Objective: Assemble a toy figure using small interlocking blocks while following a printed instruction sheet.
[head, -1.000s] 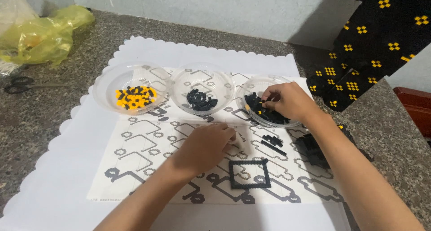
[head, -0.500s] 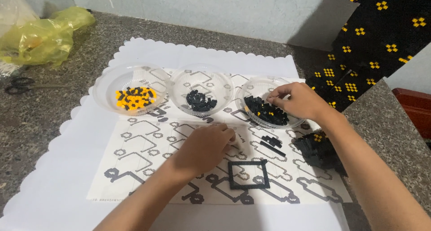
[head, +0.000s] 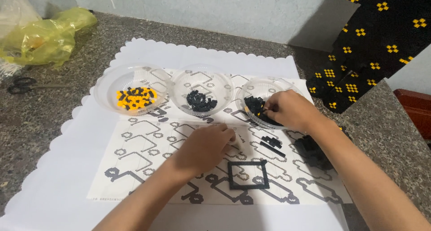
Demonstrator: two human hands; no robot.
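**Picking one small brick cleanly**

Nearest, the square black brick frame (head: 248, 175) lies on the printed paper sheet (head: 134, 168). The left hand (head: 204, 148) rests curled beside it; its grasp is hidden. Farther, the right hand (head: 287, 110) pinches among small black bricks (head: 256, 106) in the right clear plastic bowl (head: 260, 89): best lift one piece only

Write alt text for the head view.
A person's right hand reaches into a clear bowl of black pieces while the left hand rests on a patterned sheet. Two more bowls, a black square frame and scissors lie around.
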